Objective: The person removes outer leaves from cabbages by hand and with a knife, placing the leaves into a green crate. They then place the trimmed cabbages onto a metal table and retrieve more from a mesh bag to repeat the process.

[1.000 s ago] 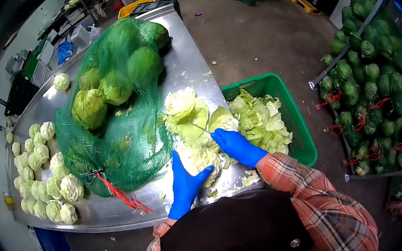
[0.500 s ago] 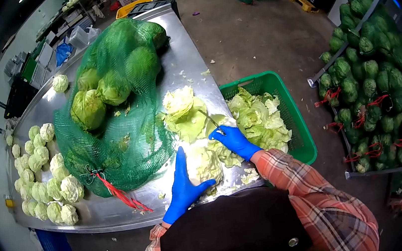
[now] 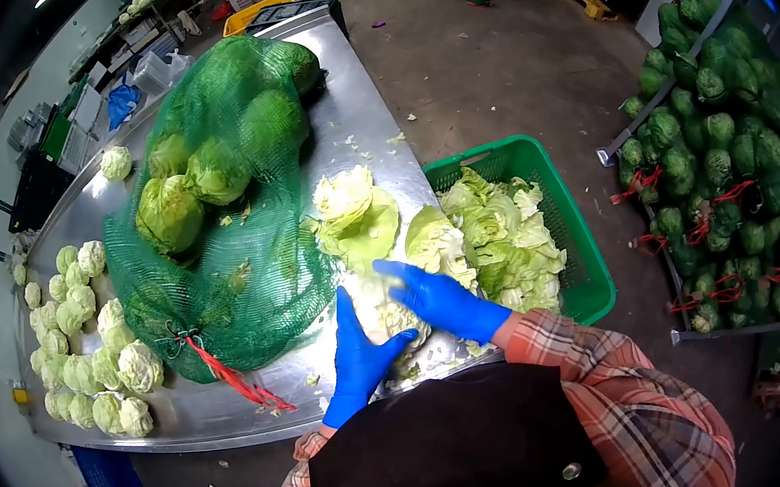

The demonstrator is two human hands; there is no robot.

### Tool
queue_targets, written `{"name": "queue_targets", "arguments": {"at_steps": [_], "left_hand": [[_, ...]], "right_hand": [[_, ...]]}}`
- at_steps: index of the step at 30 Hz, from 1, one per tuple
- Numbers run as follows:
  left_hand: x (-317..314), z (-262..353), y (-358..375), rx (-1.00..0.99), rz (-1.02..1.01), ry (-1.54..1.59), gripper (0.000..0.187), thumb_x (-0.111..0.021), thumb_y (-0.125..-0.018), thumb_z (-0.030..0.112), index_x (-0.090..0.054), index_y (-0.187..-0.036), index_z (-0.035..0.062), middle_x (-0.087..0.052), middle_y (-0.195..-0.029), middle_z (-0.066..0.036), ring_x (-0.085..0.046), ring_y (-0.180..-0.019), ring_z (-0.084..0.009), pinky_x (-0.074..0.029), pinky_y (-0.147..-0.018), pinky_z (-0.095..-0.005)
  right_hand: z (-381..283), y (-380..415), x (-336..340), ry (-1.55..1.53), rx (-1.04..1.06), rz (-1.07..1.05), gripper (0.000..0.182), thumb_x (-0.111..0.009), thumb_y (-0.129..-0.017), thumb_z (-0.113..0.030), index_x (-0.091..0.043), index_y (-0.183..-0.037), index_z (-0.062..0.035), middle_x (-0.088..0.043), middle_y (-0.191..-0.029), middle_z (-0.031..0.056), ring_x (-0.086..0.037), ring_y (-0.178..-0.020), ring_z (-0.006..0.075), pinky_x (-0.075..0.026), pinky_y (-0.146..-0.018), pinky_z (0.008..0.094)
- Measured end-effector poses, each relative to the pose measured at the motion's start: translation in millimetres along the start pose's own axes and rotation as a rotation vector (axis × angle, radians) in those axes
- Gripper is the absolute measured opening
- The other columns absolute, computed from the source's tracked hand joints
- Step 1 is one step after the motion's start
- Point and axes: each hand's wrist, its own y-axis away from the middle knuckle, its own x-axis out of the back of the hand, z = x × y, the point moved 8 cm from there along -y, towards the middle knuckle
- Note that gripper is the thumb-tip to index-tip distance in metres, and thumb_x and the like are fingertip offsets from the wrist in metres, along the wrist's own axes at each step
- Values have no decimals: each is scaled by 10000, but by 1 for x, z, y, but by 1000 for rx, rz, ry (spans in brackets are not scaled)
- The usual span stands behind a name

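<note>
A pale, trimmed cabbage head (image 3: 380, 305) lies on the metal table in front of me. My left hand (image 3: 360, 356), in a blue glove, grips its near left side between spread thumb and fingers. My right hand (image 3: 441, 298), also gloved in blue, reaches over the head's right side with its fingers apart; no knife shows in it. Loose cabbage leaves (image 3: 358, 223) lie just beyond the head, and another leaf pile (image 3: 436, 243) is beside my right hand. The underside of the head is hidden.
A green mesh sack (image 3: 220, 284) of large cabbages covers the table's middle. Several trimmed heads (image 3: 85, 378) stand at left. At the table's right edge is a green crate (image 3: 587, 263) full of leaves (image 3: 506, 239). Stacked mesh sacks (image 3: 730, 153) stand at far right.
My right hand has moved left and opened over the cabbage head; the dark-handled knife it held is out of sight. My left hand stays about where it was.
</note>
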Motion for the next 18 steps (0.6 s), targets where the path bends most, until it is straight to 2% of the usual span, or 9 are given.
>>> {"name": "queue_targets", "arguments": {"at_steps": [1, 3, 5, 7, 9, 11, 13, 16, 18], "left_hand": [[0, -3, 0, -7, -15, 6, 1237, -895, -600, 335, -110, -1456, -91, -346, -1426, -312, -407, -1308, -390, -364, -1065, -411], [-5, -13, 1, -11, -69, 128, 1235, -897, -601, 301, -100, -1475, -57, -290, -1472, -285, -340, -1360, -361, -312, -1105, -404], [-8, -32, 3, 12, -104, 342, 1239, -899, -599, 283, -96, -1485, -40, -264, -1493, -269, -306, -1383, -345, -287, -1121, -404], [0, -26, 8, -31, -151, 433, 1238, -899, -596, 242, -93, -1504, 2, -218, -1535, -204, -281, -1399, -312, -253, -1141, -395], [8, -26, 18, -189, -193, 215, 1223, -892, -605, 200, -91, -1514, 37, -209, -1548, -162, -280, -1400, -289, -265, -1140, -381], [13, -38, 28, -33, -203, 504, 1219, -889, -606, 170, -90, -1519, 58, -213, -1549, -143, -293, -1393, -271, -291, -1130, -380], [26, -31, 38, 153, -204, 787, 1224, -881, -603, 107, -78, -1527, 92, -234, -1542, -111, -327, -1374, -248, -341, -1107, -384], [49, -75, 34, 245, -76, 646, 905, -795, -728, 124, -256, -1449, 36, -423, -1409, -136, -450, -1279, -249, -419, -1034, -368], [48, -76, 29, 404, 132, 684, 726, -738, -812, 159, -328, -1395, 25, -498, -1315, -146, -510, -1188, -227, -440, -992, -351]], "right_hand": [[14, -11, 8, -127, 19, 162, 608, -493, -961, -477, -419, -1378, -41, -562, -1257, 245, -657, -869, 304, -515, -810, 358], [42, -16, 18, -245, -234, 103, 618, -499, -961, -478, -440, -1354, -5, -634, -1088, 193, -639, -728, 214, -528, -687, 324], [13, -5, 19, -486, -209, 24, 621, -609, -922, -395, -410, -1384, -30, -638, -910, 130, -502, -488, 99, -415, -428, 252], [10, -2, 13, -403, -241, -49, 607, -649, -899, -342, -419, -1374, -42, -640, -884, 118, -476, -484, 81, -403, -425, 249], [48, -3, 3, -349, -372, 27, 564, -644, -890, -351, -459, -1331, -50, -658, -848, 141, -569, -533, 165, -461, -490, 306], [78, -11, -4, 143, -160, 146, 460, -613, -892, -372, -517, -1238, -84, -665, -862, 207, -664, -807, 362, -503, -696, 445], [72, -12, -8, 134, -153, 186, 462, -609, -896, -376, -515, -1262, -111, -667, -819, 173, -664, -710, 306, -512, -653, 419], [54, -5, -14, -58, -272, 39, 518, -619, -902, -371, -473, -1349, -154, -644, -753, 128, -597, -525, 205, -498, -548, 343], [33, 0, -28, -165, -291, -89, 771, -655, -873, -433, -274, -1480, -149, -655, -827, 154, -588, -516, 194, -496, -538, 338]]}}
